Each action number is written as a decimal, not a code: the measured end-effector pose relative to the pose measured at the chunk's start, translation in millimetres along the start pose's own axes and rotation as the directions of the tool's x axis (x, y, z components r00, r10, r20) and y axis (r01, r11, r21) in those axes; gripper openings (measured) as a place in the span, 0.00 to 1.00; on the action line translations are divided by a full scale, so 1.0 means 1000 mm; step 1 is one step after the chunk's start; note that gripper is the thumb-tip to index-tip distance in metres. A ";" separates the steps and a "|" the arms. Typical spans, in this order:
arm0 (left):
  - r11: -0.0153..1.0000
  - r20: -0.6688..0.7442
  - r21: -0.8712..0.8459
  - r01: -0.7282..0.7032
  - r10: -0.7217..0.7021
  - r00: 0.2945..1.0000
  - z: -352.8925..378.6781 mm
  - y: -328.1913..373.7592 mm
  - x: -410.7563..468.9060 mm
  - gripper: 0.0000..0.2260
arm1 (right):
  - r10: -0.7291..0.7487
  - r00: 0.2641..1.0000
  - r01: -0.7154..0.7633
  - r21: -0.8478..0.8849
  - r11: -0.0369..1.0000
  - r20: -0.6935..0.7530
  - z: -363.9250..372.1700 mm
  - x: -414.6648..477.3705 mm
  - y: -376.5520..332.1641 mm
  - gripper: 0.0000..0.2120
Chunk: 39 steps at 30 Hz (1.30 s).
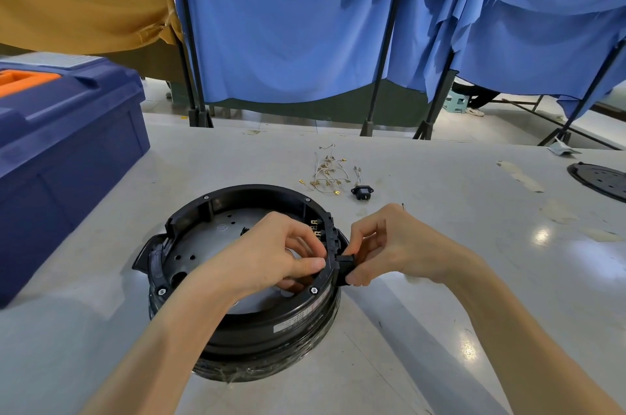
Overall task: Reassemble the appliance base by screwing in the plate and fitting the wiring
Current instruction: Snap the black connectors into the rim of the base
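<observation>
I see the round black base (pixel 244 323) holding a grey metal plate (pixel 203 238) under my left hand (pixel 271 255). My right hand (pixel 393 245) pinches a small black connector (pixel 345 261) at the rim, left fingers pinching there too. Bare table (pixel 440 313) lies right of my right hand.

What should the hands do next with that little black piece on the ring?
Probably push the black piece snugly into the base rim. The right hand pinches it from outside, the left hand braces inside, and it seems to stick out.

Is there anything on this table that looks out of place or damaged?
Nothing looks damaged. The wires lie in a loose tangle beyond the appliance base, with a small black socket beside them. Strips of old tape mark the table.
</observation>
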<state>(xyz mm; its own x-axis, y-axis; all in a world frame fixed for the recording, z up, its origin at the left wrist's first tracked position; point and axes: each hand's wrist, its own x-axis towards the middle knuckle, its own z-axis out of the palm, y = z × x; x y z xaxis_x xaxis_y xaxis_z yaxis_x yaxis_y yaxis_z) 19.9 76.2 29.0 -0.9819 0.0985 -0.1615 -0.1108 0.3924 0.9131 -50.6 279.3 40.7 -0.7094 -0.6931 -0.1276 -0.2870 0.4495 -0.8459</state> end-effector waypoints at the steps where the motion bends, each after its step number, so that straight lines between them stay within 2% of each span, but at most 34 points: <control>1: 1.000 0.000 0.001 0.001 -0.001 1.000 0.000 0.000 0.000 0.09 | -0.004 1.000 0.004 0.012 1.000 -0.002 0.001 0.000 0.000 0.08; 7: 1.000 -0.014 -0.013 0.012 -0.012 1.000 0.001 0.002 -0.001 0.06 | 0.017 0.999 -0.015 0.050 0.999 -0.043 0.003 0.003 -0.002 0.10; 18: 1.000 -0.035 0.016 0.011 -0.011 0.999 0.003 0.004 -0.002 0.02 | 0.059 0.994 -0.062 -0.026 0.998 -0.094 0.011 0.006 -0.006 0.09; 27: 1.000 -0.020 0.009 0.011 -0.011 1.000 0.002 0.004 -0.002 0.03 | 0.036 0.987 -0.049 -0.081 0.996 -0.159 0.012 0.008 0.000 0.12; 30: 1.000 0.013 0.007 -0.004 0.004 1.000 -0.001 0.002 -0.003 0.08 | 0.024 0.987 -0.041 -0.105 0.994 -0.160 0.010 0.009 0.003 0.14; 32: 0.999 0.051 0.004 -0.033 0.033 0.998 -0.002 0.001 -0.004 0.11 | 0.006 0.993 -0.012 -0.052 0.999 -0.120 0.007 0.008 0.005 0.13; 34: 0.994 0.020 0.083 -0.070 0.069 0.997 0.001 0.001 -0.002 0.11 | -0.022 0.996 0.024 0.019 1.000 -0.087 0.003 0.006 0.008 0.08; 36: 0.971 -0.070 0.214 -0.105 0.123 0.990 0.006 0.001 0.001 0.10 | -0.033 0.996 0.038 0.052 0.998 -0.087 0.002 0.006 0.009 0.04; 39: 0.938 -0.151 0.323 -0.127 0.183 0.971 0.013 0.003 0.002 0.10 | -0.029 0.992 0.031 0.016 0.999 -0.126 0.007 0.010 0.010 0.06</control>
<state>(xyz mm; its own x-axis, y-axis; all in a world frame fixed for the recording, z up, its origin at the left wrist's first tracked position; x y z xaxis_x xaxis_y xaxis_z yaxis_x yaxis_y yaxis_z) 19.2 89.0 26.3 -0.9973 0.0292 0.0673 0.0701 0.6509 0.7560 -56.4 273.1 27.4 -0.7765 -0.6291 -0.0365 -0.2990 0.4187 -0.8575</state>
